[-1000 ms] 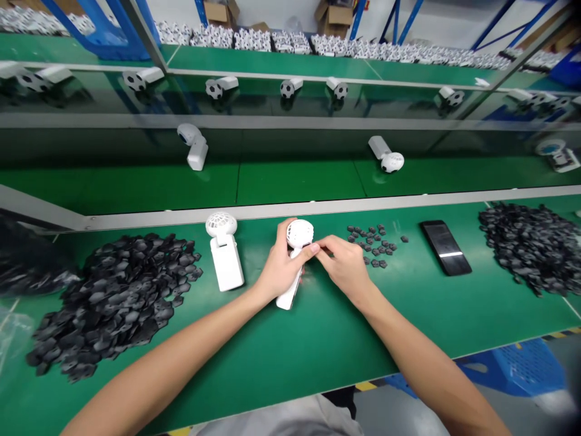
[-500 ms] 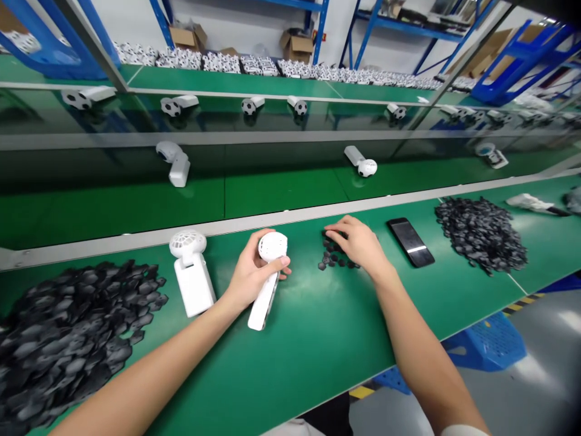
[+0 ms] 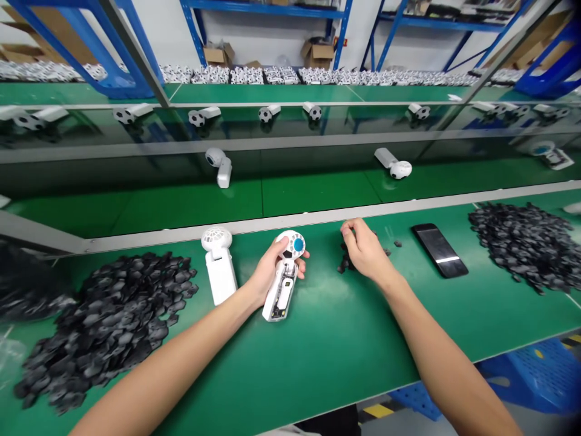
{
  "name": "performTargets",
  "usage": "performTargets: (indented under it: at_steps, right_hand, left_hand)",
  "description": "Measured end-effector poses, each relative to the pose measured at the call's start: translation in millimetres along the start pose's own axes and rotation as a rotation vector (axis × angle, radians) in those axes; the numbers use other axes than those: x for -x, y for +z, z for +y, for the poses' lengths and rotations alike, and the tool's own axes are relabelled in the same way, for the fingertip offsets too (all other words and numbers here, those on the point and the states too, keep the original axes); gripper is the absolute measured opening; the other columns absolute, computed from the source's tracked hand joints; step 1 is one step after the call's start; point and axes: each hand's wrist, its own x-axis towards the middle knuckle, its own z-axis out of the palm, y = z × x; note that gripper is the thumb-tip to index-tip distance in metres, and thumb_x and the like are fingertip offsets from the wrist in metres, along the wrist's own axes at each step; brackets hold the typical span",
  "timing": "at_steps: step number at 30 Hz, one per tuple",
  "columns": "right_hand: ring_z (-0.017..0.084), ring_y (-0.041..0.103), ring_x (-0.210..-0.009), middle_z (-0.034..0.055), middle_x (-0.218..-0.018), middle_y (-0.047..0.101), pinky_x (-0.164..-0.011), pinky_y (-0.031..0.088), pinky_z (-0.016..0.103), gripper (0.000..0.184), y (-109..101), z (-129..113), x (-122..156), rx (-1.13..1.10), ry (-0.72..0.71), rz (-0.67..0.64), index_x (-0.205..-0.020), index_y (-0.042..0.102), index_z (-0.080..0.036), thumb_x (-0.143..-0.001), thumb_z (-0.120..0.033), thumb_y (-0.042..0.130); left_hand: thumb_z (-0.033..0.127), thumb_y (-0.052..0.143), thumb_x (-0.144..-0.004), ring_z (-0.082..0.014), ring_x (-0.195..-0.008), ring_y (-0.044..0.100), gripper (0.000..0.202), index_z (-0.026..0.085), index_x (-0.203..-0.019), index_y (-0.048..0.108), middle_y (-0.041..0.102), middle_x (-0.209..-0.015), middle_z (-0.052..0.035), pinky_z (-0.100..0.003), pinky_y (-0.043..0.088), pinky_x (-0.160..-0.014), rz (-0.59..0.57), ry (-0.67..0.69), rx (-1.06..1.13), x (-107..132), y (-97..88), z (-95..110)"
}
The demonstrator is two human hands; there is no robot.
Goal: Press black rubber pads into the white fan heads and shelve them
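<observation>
My left hand (image 3: 269, 266) is closed around a white handheld fan (image 3: 280, 293). Its round head shows a blue centre and a black patch, and the open handle faces me with its inner parts exposed. To the right, my right hand (image 3: 365, 248) has its thumb and fingers pinched together over small black pieces (image 3: 344, 261); whatever is between the fingertips is too small to make out. Another white fan (image 3: 221, 272) with a grille-like head lies left of my left hand.
Larger black pieces form a pile (image 3: 131, 309) at left; another black heap (image 3: 529, 245) lies at right. A black phone (image 3: 439, 249) rests between my right hand and that heap. Beyond the metal rail (image 3: 327, 216), a green conveyor (image 3: 308, 188) carries more white fans.
The fan in my left hand has turned, so its blue centre and open handle now face me. My right hand stays at the small pieces, fingers more curled. The view has shifted left.
</observation>
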Motion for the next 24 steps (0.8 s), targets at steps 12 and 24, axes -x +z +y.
performTargets:
  at_steps: [12, 24]
  right_hand:
    - [0.019, 0.074, -0.083, 0.0066, -0.101, 0.075, -0.081, 0.065, 0.035, 0.03, 20, -38, 19, -0.604, 0.118, -0.223, -0.119, 0.083, -0.024, -0.1, -0.043, 0.069]
    - [0.014, 0.069, -0.066, -0.0001, -0.079, 0.071, -0.063, 0.064, 0.026, 0.02, 16, -59, 29, -0.932, 0.182, -0.234, -0.084, 0.078, -0.022, -0.092, -0.04, 0.082]
  left_hand:
    - [0.053, 0.067, -0.099, -0.0164, -0.067, 0.072, 0.046, 0.027, -0.13, 0.047, 0.07, -0.105, -0.0049, -0.031, 0.062, -0.063, 0.049, 0.29, -0.263, 9, 2.1, 27]
    - [0.061, 0.071, -0.092, -0.0302, -0.111, 0.066, 0.083, 0.032, -0.157, 0.029, 0.063, -0.132, -0.0107, -0.045, 0.054, -0.094, 0.013, 0.393, -1.212, 28, 9.5, 21]
